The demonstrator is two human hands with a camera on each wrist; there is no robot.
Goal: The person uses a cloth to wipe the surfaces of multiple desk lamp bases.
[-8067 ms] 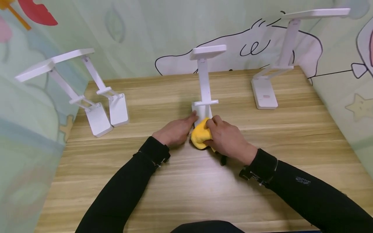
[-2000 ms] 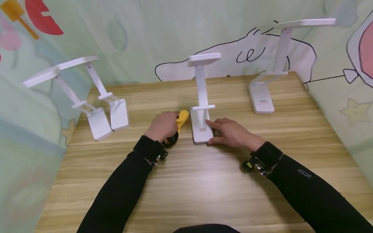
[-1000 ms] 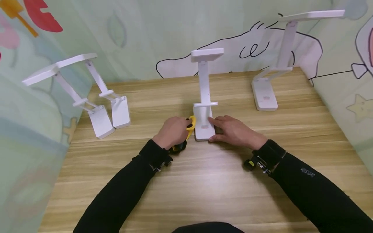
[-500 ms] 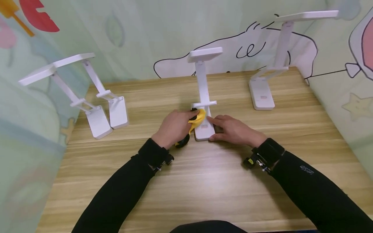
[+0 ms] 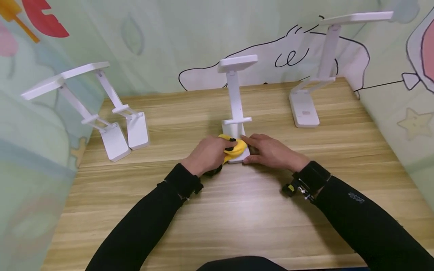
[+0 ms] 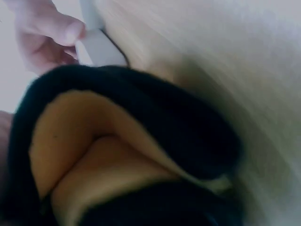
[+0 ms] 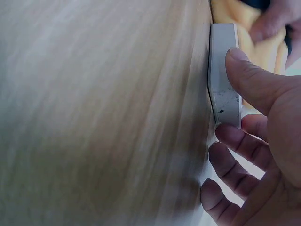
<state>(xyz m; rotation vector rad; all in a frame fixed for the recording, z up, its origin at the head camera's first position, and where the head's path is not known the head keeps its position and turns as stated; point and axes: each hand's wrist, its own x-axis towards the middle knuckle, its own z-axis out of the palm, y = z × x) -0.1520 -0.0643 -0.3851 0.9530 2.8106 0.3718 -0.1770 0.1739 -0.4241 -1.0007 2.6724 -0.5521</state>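
Observation:
My left hand [image 5: 210, 152] grips a bunched yellow cloth [image 5: 238, 149] with black edging and presses it onto the base of the middle white desk lamp [image 5: 235, 94]. The cloth covers much of the base's top; a dark part of it hangs down beside the wrist. My right hand [image 5: 272, 150] holds the base at its front right corner, thumb at the front edge and index finger along the right side. In the right wrist view, small dark marks show on the edge of the lamp base [image 7: 223, 80]. The cloth [image 6: 99, 150] fills much of the blurred left wrist view.
Two more white desk lamps stand close together at the left, one nearer [image 5: 116, 143] and one behind it [image 5: 138, 131]. Another desk lamp [image 5: 304, 109] stands at the back right. A patterned curtain [image 5: 152, 45] surrounds the wooden table [image 5: 217, 222] at the back and sides.
Earlier my right hand held the cloth on the lamp base; then the left hand had it beside the base. The left hand has since brought it onto the base and slid it toward the front.

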